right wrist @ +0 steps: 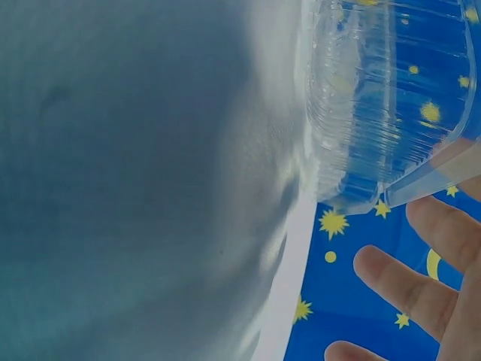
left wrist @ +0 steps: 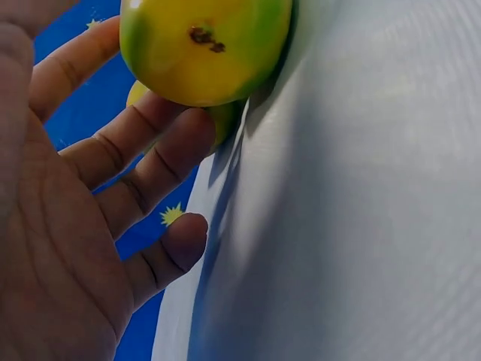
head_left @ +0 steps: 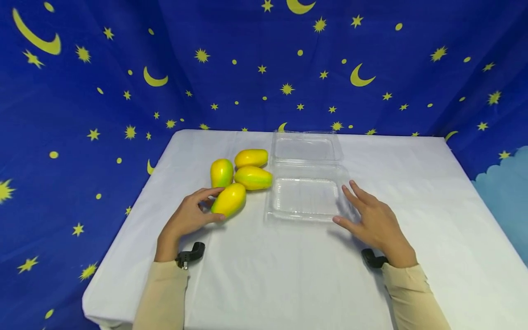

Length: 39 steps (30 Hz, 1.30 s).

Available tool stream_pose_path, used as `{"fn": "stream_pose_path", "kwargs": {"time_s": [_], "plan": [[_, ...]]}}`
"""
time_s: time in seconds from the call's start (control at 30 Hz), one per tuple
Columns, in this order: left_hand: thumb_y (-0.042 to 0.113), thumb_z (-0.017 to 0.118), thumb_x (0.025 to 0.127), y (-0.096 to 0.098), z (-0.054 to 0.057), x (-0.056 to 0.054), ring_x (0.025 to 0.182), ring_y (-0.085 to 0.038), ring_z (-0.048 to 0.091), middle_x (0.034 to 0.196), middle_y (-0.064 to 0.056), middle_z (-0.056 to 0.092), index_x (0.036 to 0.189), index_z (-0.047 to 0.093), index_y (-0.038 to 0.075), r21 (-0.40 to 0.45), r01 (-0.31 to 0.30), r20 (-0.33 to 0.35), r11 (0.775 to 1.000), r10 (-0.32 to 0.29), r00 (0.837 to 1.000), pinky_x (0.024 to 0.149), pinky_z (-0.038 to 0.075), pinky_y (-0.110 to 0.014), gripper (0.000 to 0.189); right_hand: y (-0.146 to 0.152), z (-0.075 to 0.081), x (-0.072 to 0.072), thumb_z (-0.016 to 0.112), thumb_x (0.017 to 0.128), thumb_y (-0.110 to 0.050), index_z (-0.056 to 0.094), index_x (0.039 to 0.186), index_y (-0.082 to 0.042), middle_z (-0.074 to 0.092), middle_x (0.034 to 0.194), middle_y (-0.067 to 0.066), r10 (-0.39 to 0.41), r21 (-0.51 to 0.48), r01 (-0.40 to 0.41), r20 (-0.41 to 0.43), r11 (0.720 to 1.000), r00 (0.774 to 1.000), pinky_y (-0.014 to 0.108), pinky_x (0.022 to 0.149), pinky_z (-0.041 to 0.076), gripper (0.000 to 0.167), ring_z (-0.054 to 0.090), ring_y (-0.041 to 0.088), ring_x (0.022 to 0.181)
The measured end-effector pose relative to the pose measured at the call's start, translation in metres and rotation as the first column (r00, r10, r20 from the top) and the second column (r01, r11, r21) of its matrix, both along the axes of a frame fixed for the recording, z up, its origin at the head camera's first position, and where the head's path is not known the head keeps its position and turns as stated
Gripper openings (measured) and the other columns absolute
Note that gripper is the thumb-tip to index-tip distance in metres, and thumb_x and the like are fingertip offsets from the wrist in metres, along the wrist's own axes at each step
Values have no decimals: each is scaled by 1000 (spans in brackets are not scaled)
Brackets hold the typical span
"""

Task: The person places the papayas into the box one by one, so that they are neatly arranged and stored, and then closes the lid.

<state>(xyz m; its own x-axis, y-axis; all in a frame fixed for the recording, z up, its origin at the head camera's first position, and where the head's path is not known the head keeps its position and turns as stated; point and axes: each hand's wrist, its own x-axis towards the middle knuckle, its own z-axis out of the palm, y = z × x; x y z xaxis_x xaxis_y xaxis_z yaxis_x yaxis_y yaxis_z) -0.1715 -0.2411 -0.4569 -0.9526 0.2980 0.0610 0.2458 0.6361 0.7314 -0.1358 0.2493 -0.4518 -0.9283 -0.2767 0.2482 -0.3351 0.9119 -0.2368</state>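
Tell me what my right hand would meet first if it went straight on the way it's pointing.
Your right hand would probably meet the right side of the clear container, though depth is unclear.

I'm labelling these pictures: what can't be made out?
Left wrist view: part of the near fruit, cut off by the upper edge.
Left wrist view: most of the rear fruit, hidden behind the near fruit and left hand.
Right wrist view: parts of the box and right hand, cut off by frame edges.

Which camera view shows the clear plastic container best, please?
The head view, showing both halves of the open clear plastic container. The right wrist view shows only part, cut by the frame; the left wrist shows none.
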Motion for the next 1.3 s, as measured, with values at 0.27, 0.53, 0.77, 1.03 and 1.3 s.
{"fn": "stream_pose_path", "kwargs": {"time_s": [0.27,0.53,0.77,1.03,1.3], "plan": [[58,85,71,0,-2,-1,108,-15,60,124,8,67,141,52,46,-40,-37,34,999,38,999,92,48,-41,77,1,1,-1,66,86,-66,38,156,-17,35,162,10,-8,27,7,17,1000,1000,57,97,49,90,47,39,138],[58,85,71,-2,-4,0,108,-15,62,123,7,68,141,52,47,-46,-36,25,998,37,999,91,49,-40,78,1,-1,-1,65,85,-66,38,155,-16,36,161,10,-6,30,6,9,1000,1000,57,98,49,91,49,39,137],[55,85,73,-1,-6,-1,107,-14,62,127,8,67,139,54,47,-15,-24,24,1000,24,999,90,50,-40,73,2,0,0,63,86,-67,38,155,-14,38,160,11,4,50,-4,7,999,1000,57,97,50,91,49,40,136],[53,84,74,0,-4,0,105,-14,62,128,8,67,137,56,47,9,-15,21,1000,15,1000,86,51,-36,70,3,1,1,62,88,-67,35,156,-12,37,160,13,18,57,-19,19,998,1000,58,96,49,91,49,41,136],[49,85,76,-1,-2,1,97,-20,60,127,6,68,139,56,43,72,-9,51,997,5,999,80,51,-32,69,2,1,1,61,89,-67,33,157,-13,36,161,13,20,47,-22,35,999,999,58,96,48,91,47,42,137]]}}
